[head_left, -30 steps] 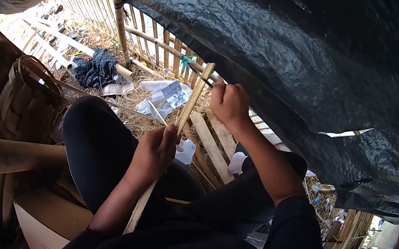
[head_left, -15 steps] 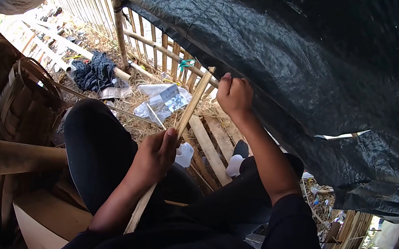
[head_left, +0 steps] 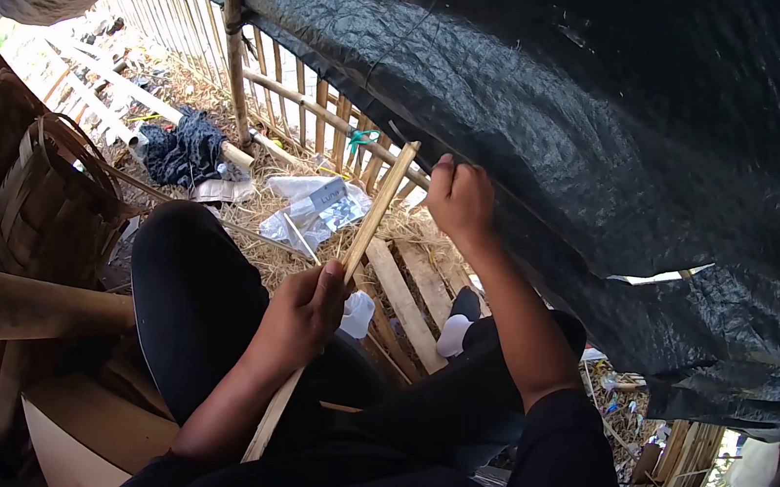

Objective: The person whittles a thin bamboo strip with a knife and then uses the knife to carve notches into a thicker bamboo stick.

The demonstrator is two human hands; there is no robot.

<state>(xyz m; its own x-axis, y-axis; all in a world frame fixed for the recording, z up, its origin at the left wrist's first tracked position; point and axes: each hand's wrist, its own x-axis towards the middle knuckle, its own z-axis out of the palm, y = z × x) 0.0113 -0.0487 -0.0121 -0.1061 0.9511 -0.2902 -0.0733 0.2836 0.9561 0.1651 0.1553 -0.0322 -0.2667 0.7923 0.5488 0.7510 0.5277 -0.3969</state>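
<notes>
The bamboo strip [head_left: 378, 212] slants from twelve o'clock down toward seven, its top end free near the thin dark blade [head_left: 398, 130], which pokes out on the eleven o'clock side. Handling this well, I judge, calls for a steady strip, light even pressure, and the left thumb kept well below the edge.

The left hand [head_left: 302, 311], at half past seven, has its grip clenched around the strip partway along, thumb lying along it. The right hand [head_left: 462, 201], near two o'clock, is curled into a fist, seemingly grasping the blade's hidden handle; its fingers stand just beside the strip's end.

Further out, a plastic packet [head_left: 320, 210] lies on straw toward ten o'clock, wooden slats [head_left: 405, 300] toward five.
</notes>
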